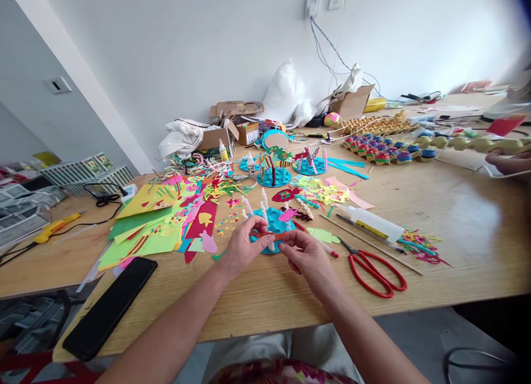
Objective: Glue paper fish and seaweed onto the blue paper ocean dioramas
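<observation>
Between my two hands is a small orange-red paper piece [274, 236], its exact shape partly covered by my fingers. My left hand [248, 243] pinches one end, and my right hand [306, 254] pinches the other. Just behind them on the table stands a blue bumpy disc [277, 219] with pale twisted pipe cleaners [264, 200] upright on it. A pink paper fish [287, 214] is on this disc. A red pencil [332, 252] lies beside my right hand, close to a light green paper cutout [326, 235].
Red-handled scissors [377, 273], a wooden stick [373, 245] and a white glue bottle [373, 223] lie to the right. Coloured paper sheets [143, 237] and a black phone [111, 306] are on the left. Finished-looking blue discs [274, 176] stand behind. Another person's hand [508, 161] is at far right.
</observation>
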{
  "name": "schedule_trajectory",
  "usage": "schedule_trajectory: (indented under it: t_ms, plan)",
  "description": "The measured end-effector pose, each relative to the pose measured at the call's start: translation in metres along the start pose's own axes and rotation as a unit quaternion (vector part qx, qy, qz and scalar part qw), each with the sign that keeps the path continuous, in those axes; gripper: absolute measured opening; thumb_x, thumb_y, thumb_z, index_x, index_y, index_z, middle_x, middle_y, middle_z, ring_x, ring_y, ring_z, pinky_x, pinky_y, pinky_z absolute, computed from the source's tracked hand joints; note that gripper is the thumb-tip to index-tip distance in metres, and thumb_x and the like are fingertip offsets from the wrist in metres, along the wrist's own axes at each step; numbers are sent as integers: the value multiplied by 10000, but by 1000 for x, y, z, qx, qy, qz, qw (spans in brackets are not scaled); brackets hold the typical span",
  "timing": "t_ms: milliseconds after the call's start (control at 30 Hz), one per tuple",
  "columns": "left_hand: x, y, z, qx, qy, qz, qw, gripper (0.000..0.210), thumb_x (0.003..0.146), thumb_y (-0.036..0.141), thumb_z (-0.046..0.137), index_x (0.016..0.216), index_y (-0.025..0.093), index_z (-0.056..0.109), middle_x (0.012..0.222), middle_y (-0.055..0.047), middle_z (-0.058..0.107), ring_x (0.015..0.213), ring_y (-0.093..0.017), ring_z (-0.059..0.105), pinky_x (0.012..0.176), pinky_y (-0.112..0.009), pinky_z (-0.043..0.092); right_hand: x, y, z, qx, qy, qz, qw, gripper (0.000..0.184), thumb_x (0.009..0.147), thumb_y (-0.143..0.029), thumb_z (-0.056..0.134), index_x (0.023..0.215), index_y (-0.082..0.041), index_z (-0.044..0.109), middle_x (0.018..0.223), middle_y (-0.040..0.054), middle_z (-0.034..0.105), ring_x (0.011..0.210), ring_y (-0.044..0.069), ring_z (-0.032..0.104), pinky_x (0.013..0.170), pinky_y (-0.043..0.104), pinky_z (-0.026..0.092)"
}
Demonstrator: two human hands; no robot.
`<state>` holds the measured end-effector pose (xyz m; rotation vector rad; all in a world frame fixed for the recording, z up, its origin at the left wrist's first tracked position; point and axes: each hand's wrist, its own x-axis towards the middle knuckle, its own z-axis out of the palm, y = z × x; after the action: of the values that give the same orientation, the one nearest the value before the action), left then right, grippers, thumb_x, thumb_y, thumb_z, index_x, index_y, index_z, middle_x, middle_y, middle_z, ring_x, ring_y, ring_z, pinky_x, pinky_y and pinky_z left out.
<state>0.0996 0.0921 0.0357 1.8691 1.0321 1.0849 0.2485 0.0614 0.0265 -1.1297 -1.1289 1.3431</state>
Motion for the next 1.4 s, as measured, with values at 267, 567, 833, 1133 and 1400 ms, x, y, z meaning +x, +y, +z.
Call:
schedule_trajectory:
  t_ms: [267,567,833,1133,1400]
  plan:
    - [3,13,-25,-120,149,57,980,156,824,332,441,861,188,486,727,4,499,634,-97,486,549,-206,396,-11,5,-23,-80,27,-12,996,222,652,-367,590,706,-185,474,544,-79,441,338,37,363,321,187,252]
    - [8,14,-68,-85,167,-47,981,129,718,269,559,800,182,509,732,15,532,652,-95,509,576,-197,418,-32,-4,-68,-359,17,-47,932,171,754,-373,460,742,-210,514,511,-41,492,449,113,487,418,217,363]
    - [-7,-5,-107,178,-79,-163,967,94,656,249,535,679,164,565,643,9,561,602,-126,514,551,-221,387,-49,-18,-80,-495,-65,-96,861,189,760,-339,419,705,-218,552,615,21,619,547,149,561,475,231,401]
    - [-24,-7,-68,411,-203,-76,886,250,680,249,557,923,187,556,956,-65,572,884,-224,521,724,-302,388,-51,-14,-69,-493,-134,-103,853,149,752,-289,452,682,-233,571,647,32,632,573,158,566,507,244,403]
    - [-17,-7,-67,419,-218,-100,875,163,685,235,525,839,183,525,903,-48,552,862,-209,508,702,-287,382,-54,-9,-67,-514,-159,-94,838,150,770,-241,417,716,-226,556,697,28,635,633,160,581,553,241,405]
